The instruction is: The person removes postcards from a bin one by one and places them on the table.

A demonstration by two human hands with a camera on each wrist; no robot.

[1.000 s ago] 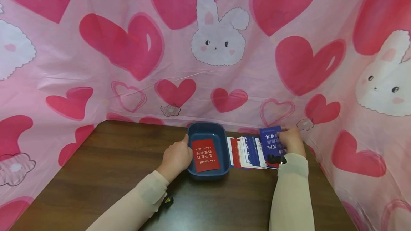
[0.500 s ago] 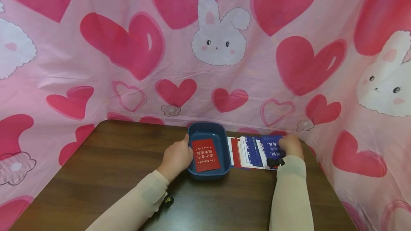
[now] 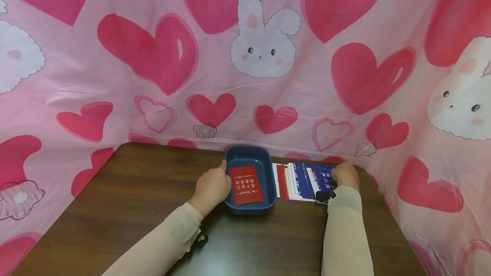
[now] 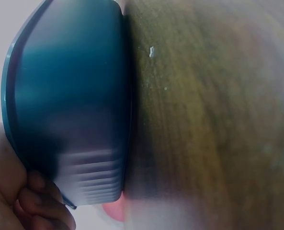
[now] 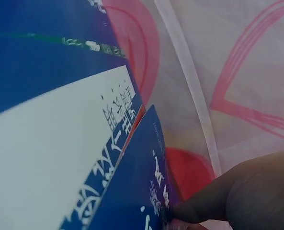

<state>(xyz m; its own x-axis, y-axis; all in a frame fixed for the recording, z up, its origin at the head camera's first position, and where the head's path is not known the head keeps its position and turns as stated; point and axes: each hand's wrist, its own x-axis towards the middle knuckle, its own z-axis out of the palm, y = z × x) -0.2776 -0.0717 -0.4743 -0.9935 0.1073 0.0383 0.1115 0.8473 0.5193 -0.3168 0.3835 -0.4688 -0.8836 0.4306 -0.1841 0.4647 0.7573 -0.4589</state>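
Note:
My left hand (image 3: 211, 187) grips the left rim of a dark blue plastic tray (image 3: 249, 212), thumb on the edge. The left wrist view has the curled fingers (image 4: 43, 206) at the tray's ribbed outer wall. Flat inside the tray lies a red card (image 3: 246, 185) with pale lettering. To the right, my right hand (image 3: 346, 176) pinches the outer edge of a blue card (image 3: 326, 177) with white writing. That card overlaps the right end of a fanned row of cards (image 3: 301, 182). In the right wrist view, a thin red edge shows beneath the blue card (image 5: 139, 177).
The brown wooden table (image 3: 134, 195) carries the tray and cards near its back edge. A pink curtain (image 3: 268, 93) printed with hearts and rabbits hangs right behind and along both sides. The card row begins just beside the tray's right wall.
My right hand has come lower and slightly left, bringing the blue card down onto the end of the row. My left hand, the tray and the red card have stayed put.

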